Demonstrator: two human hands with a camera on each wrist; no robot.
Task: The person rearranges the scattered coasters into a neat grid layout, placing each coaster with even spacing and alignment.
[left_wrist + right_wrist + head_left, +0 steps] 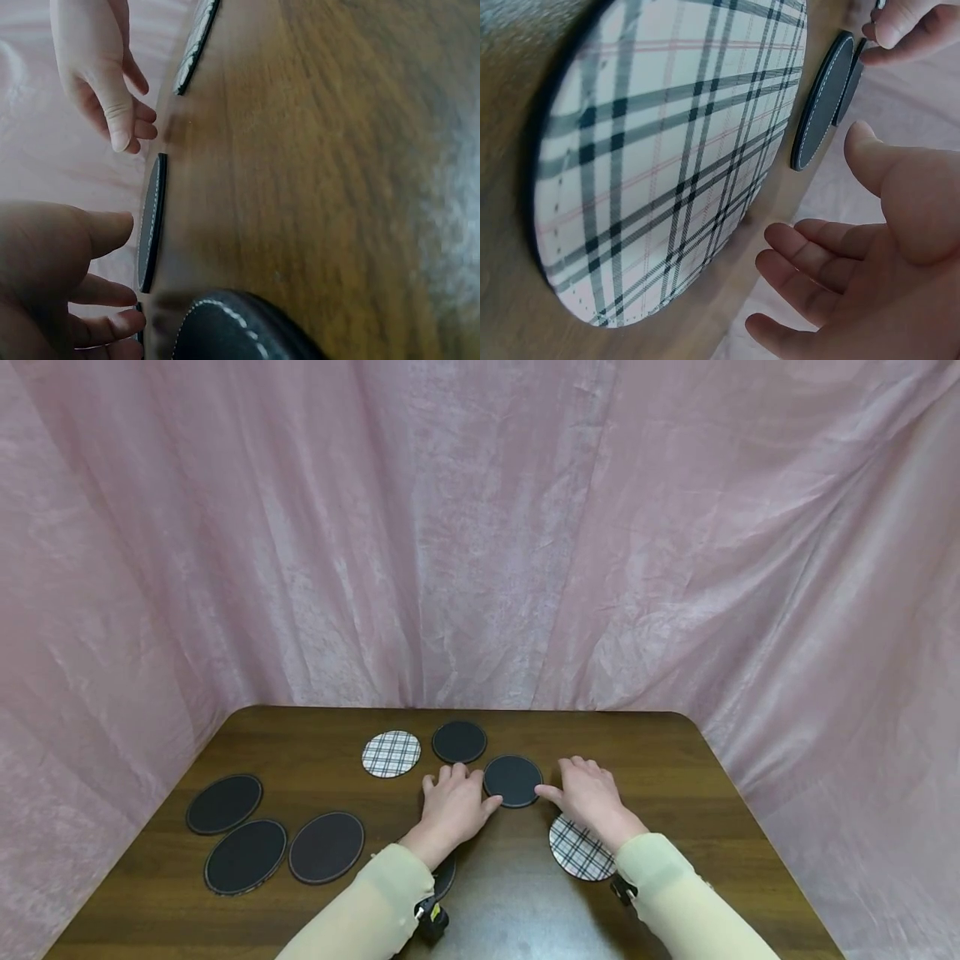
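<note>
A round black coaster (513,781) with pale edge stitching lies flat between the two hands. On its left my left hand (453,802) hovers low with fingers spread and nothing in its grasp. To its right is my right hand (588,793), thumb pointing at the coaster's rim, palm empty in the right wrist view. Below the right hand lies a white plaid coaster (675,150), partly covered by that wrist in the head view. Another black coaster (232,330) sits under the left wrist, mostly hidden by the sleeve in the head view.
Beyond the left hand lie a black coaster (459,742) and a plaid coaster (391,754). Three black coasters, among them one at the lower left (246,857), are grouped on the left of the wooden table (525,893). A pink curtain (480,527) hangs behind.
</note>
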